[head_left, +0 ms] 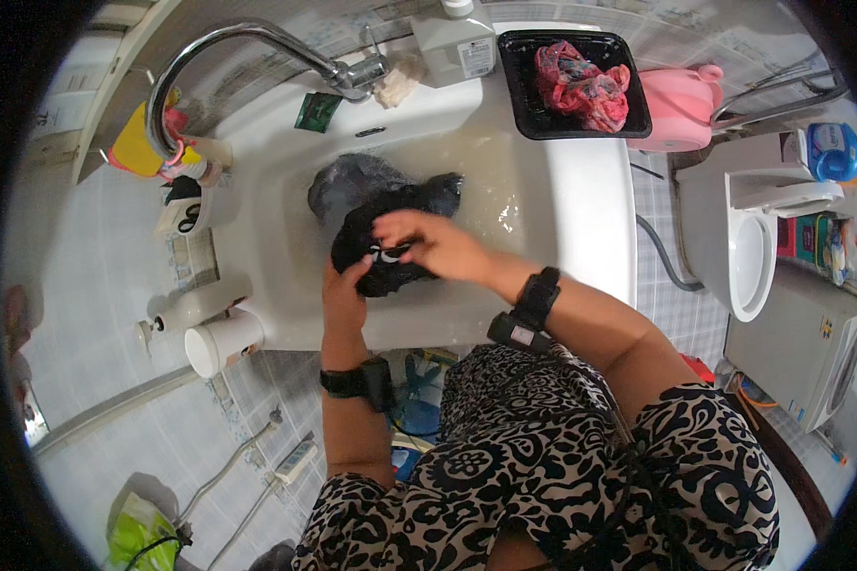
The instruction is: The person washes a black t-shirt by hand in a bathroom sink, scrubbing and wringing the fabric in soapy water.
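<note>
A wet black garment [388, 211] is bunched up over shallow cloudy water in the white sink [252, 209]. My left hand [345, 288] grips its near left edge, the thumb lying on top and the other fingers hidden underneath. Over the middle of the cloth is my right hand [438, 246], its fingers bent and apart around a small white mark on the fabric. Whether those fingertips touch the cloth is hard to make out. Behind the garment a dark grey, soaked bulge of cloth [338, 183] lies in the water.
The chrome faucet [257, 30] arches over the left side. A black tray [524, 119] with crumpled red cloth [586, 86] sits on the right back rim, beside a pink plastic container [681, 107]. A grey-white jug [448, 52] and green packet [318, 111] stand behind; a white cup [221, 344] is front left.
</note>
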{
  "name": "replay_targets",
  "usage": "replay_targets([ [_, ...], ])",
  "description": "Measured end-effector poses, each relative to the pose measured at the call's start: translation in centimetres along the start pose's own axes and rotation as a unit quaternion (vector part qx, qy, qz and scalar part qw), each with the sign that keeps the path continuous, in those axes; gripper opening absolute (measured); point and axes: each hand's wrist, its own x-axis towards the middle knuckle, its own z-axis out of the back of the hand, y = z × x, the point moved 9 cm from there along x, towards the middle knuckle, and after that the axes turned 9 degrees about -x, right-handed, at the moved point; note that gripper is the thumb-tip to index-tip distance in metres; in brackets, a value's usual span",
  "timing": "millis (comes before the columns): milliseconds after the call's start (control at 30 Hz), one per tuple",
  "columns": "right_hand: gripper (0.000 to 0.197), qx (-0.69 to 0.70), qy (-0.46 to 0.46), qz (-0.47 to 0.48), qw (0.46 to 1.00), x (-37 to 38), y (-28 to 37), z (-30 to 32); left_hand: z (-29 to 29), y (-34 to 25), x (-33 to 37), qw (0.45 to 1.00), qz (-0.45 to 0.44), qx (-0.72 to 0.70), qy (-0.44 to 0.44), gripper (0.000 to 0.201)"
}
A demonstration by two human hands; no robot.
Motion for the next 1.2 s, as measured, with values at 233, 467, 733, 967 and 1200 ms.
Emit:
replay_targets([
  [233,0.065,-0.480,-0.158,-0.064,0.860,0.1,-3.9,5.9,-2.8,-7.1,-2.7,0.997,0.021,-0.068,-0.017,0.040],
  [467,0.040,-0.078,-0.057,-0.133,0.986,2.2,-3.6,5.5,-4.0,-15.8,-5.3,0.999,-0.036,0.001,0.001,0.033],
  [733,0.024,0.058,-0.122,-0.159,0.978,0.7,10.7,8.7,1.2,-19.8,-5.0,0.990,-0.068,0.121,-0.040,0.043],
  [967,0.029,0.117,-0.047,-0.196,0.972,-0.3,16.1,8.2,-2.7,-23.6,-8.2,0.881,-0.246,0.366,0.171,0.048],
  [1200,0.038,0.143,-0.030,-0.110,0.983,-0.6,23.3,5.6,-1.3,-23.6,-7.9,0.772,-0.211,0.599,0.025,0.040],
])
